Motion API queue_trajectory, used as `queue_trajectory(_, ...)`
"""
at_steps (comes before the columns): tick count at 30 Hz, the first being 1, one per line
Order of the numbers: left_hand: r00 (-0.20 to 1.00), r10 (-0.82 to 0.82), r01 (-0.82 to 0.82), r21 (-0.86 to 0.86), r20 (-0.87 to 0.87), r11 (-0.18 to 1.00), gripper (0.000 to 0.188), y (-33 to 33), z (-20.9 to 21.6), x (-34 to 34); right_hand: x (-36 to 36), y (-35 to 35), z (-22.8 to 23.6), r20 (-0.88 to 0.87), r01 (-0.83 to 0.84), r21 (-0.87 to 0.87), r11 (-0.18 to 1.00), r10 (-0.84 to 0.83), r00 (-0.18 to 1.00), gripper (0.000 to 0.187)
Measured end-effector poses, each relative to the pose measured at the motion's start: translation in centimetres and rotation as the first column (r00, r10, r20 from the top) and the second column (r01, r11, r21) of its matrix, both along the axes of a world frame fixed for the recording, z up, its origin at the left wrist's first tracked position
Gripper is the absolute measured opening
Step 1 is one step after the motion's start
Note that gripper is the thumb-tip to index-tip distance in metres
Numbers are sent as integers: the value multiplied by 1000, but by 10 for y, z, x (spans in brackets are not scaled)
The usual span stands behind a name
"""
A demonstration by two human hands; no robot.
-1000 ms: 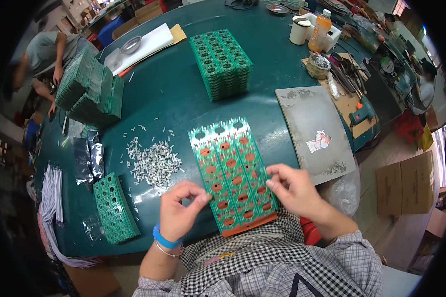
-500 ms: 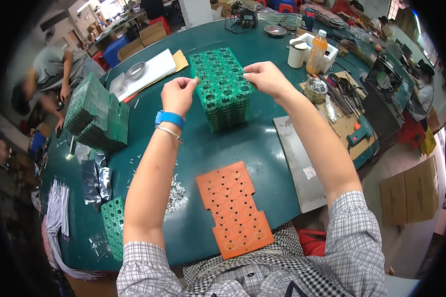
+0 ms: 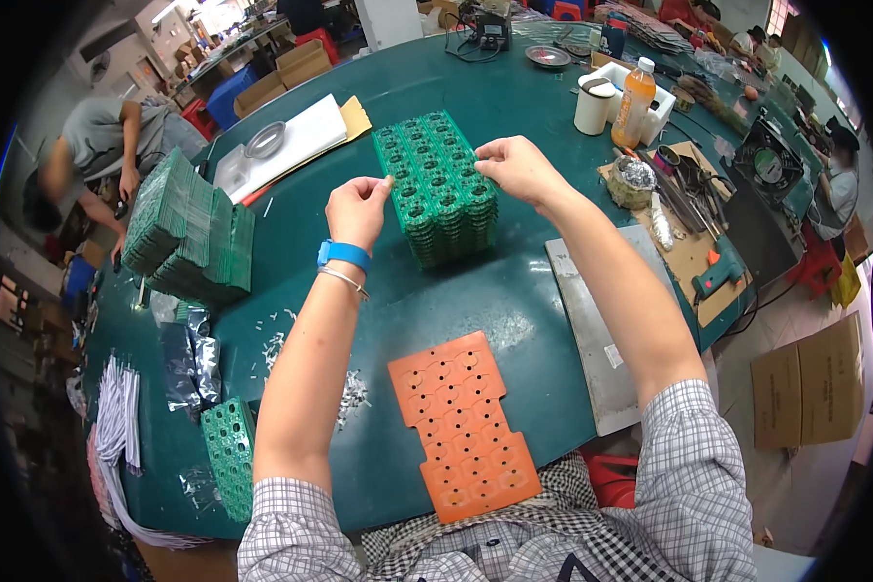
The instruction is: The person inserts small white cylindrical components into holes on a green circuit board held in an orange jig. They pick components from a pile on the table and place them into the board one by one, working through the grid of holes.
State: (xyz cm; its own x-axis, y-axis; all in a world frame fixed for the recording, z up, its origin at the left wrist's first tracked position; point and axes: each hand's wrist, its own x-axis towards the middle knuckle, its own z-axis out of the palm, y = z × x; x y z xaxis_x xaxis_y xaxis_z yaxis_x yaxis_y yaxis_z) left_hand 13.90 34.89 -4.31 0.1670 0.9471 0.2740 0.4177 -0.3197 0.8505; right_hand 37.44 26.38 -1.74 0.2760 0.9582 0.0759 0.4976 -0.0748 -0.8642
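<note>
In front of me stands a tall stack of green circuit boards [image 3: 436,170], its top panel patterned with rows of dark round spots. My left hand [image 3: 361,209] pinches the left edge of the top board between thumb and fingers. On the opposite side, my right hand [image 3: 519,167] has its thumb and fingertips closed at the right edge. An orange plate [image 3: 468,427] with small dark holes lies at the table's near edge, below both hands. Some fingertips are hidden, and I cannot make out whether the top board is raised off the stack.
Further stacks of green boards [image 3: 189,228] stand at left, above silvery bags [image 3: 189,364] and white wires [image 3: 118,412]. Small white pieces [image 3: 352,396] lie beside my left forearm. At right are a grey metal plate [image 3: 601,359], an orange drink bottle [image 3: 634,105] and a glue gun [image 3: 718,272].
The view has shifted slightly, so the table things appear lower. My left hand sits a little nearer along the board's edge; my right hand keeps its place at the right edge.
</note>
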Motion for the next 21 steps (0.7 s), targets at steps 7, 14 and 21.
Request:
queue_trajectory(7,998,2,3,-77,71,997,21,-11,4,8,3,-3,5,-30,33,-66,997,-35,999,38)
queue_trajectory(14,984,-41,60,-111,172,992,21,-7,-3,0,-1,1,2,-137,-3,-65,998,-6,991,37)
queue_trajectory(21,968,-182,199,84,-170,976,22,-70,43,-94,13,-13,-12,-42,5,94,996,-1,999,50)
